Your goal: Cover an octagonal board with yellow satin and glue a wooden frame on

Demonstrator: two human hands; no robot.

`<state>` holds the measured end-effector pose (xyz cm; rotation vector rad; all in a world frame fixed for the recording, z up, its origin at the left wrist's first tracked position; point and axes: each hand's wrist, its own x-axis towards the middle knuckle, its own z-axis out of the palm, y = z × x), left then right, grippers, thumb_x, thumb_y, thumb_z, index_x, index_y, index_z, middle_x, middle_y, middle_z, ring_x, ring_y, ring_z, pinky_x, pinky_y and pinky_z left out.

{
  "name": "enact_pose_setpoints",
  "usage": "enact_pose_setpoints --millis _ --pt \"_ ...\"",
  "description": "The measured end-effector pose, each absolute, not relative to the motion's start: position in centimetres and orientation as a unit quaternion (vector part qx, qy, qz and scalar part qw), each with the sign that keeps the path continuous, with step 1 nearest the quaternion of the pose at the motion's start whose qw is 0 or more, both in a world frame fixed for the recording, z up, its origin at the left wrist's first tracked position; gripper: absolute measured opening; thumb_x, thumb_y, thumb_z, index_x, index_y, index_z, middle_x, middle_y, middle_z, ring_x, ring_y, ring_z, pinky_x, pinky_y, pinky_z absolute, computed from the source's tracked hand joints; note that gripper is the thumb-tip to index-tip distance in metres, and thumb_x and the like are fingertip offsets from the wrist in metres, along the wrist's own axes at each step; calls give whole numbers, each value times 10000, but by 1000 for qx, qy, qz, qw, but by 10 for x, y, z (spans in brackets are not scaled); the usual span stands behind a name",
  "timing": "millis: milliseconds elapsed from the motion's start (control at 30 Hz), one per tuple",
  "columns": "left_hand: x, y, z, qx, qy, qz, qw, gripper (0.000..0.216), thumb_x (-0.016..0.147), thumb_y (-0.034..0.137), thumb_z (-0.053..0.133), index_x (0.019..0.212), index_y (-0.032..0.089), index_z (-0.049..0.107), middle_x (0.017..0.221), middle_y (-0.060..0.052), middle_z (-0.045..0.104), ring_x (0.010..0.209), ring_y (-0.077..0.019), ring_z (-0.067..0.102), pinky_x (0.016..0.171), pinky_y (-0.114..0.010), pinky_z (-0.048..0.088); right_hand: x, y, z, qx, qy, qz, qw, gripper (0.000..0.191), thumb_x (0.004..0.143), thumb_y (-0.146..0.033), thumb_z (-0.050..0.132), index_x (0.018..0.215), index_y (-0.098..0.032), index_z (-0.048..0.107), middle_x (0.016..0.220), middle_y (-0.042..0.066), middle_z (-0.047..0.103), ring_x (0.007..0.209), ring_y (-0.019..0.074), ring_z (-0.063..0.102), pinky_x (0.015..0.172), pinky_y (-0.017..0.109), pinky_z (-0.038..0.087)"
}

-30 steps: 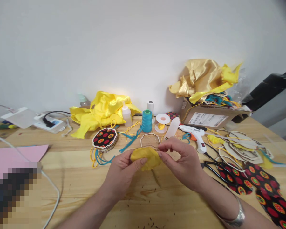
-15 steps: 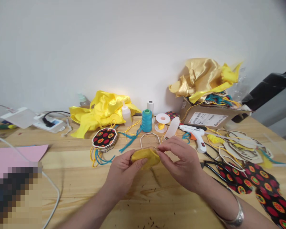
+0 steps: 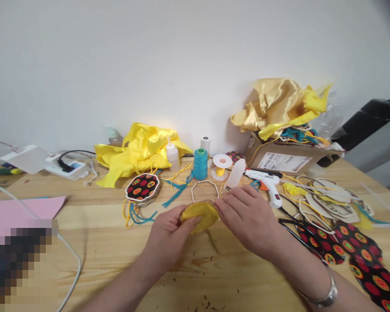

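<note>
Your right hand [image 3: 249, 219] now turned knuckles-up, its grip hidden, cannot tell; beside it, your left hand [image 3: 169, 230] pinches yellow fabric piece [image 3: 204, 212] under thumb; loosened pinch could cause slipping.

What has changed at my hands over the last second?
The right hand turned over: its thumb and forefinger were pinched at the right edge of the rounded yellow fabric piece; now its fingers lie together there, thumb hidden. The left hand keeps its hold. The turquoise thread cone and white glue gun stayed put.
</note>
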<state>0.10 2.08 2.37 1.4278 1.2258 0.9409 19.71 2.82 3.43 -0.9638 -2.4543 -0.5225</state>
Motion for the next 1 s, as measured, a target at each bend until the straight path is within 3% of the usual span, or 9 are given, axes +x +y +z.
enact_pose_setpoints --millis 533,833,1000 --pt "1 23 19 620 515 337 487 154 762 268 603 827 164 697 721 20 679 658 -148 562 608 -216 450 197 31 33 -337 -906 -213 142 86 826 -123 532 770 -131 596 686 57 563 670 210 445 630 356 320" --pt "1 23 18 586 516 334 527 184 753 318 611 821 164 685 734 6 685 725 -178 599 653 -237 470 203 40 20 -385 -871 -73 295 130 865 -74 505 851 -125 624 791 69 639 763 191 499 686 318 399" --pt "3 24 21 590 509 342 526 220 747 303 614 892 163 703 760 3 708 735 -180 615 668 -240 485 197 37 24 -368 -870 -35 325 126 867 -85 512 860 -111 635 759 62 648 719 181 506 645 306 403"
